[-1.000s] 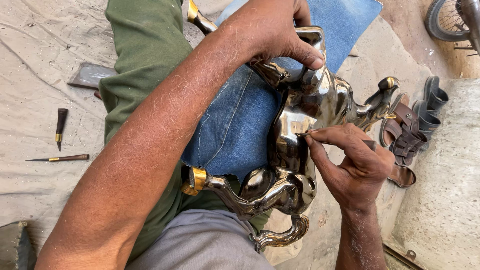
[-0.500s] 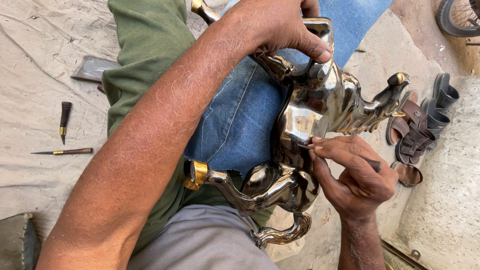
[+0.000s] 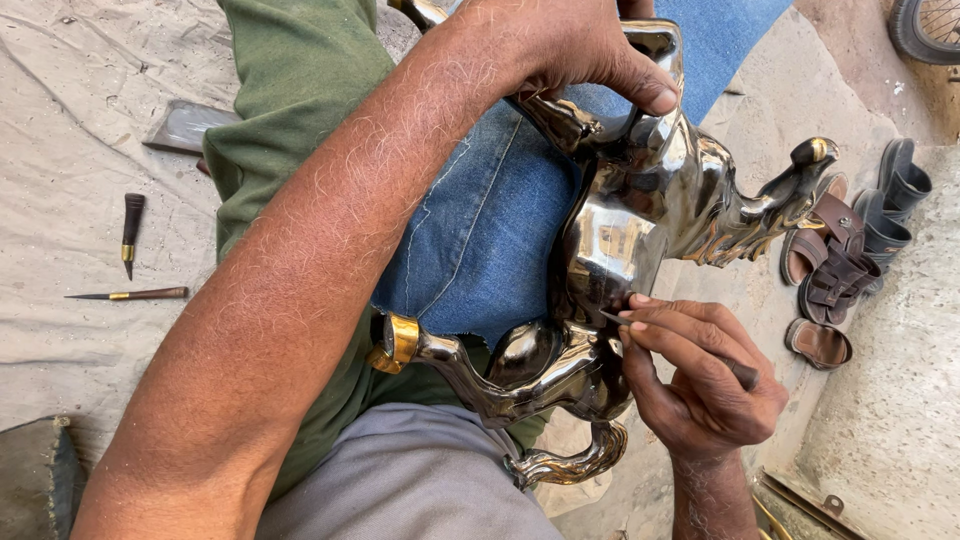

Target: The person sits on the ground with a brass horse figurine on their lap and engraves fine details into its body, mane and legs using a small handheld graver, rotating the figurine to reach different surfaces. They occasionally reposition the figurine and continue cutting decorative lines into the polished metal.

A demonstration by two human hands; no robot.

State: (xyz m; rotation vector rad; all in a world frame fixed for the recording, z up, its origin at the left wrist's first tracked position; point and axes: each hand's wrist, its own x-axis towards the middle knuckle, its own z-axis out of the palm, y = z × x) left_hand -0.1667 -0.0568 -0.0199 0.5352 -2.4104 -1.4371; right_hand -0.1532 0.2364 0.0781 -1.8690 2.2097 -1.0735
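— What lies farthest out on the left?

— Two dark-handled hand tools (image 3: 131,221) on the grey cloth (image 3: 70,120), well apart from either grip. A dark wedge-shaped block (image 3: 185,124) sits beyond them, partly behind the green trouser leg (image 3: 290,110).

— And the left hand (image 3: 570,45)?

— Its grip is clamped on the upper part of the polished metal horse figure (image 3: 640,215), thumb pressed on the shiny back. The fingers beyond the thumb are cut off by the top edge.

— Which way does the figure run?

— It lies across the lap on a blue denim cloth (image 3: 480,230), long axis from the gold-banded hoof (image 3: 395,342) near the person's body up and away toward the left grip. The head and mane (image 3: 775,205) stick out to the right.

— The right hand (image 3: 700,385)?

— Just below the left grip, pinching a thin pointed tool (image 3: 640,325) between thumb and fingertips, its tip touching the figure's flank. Most of the shaft is buried in the fist.

— Further right?

— Brown sandals (image 3: 835,265) and dark shoes (image 3: 900,190) on the floor. A wheel (image 3: 925,25) is cropped at the corner.
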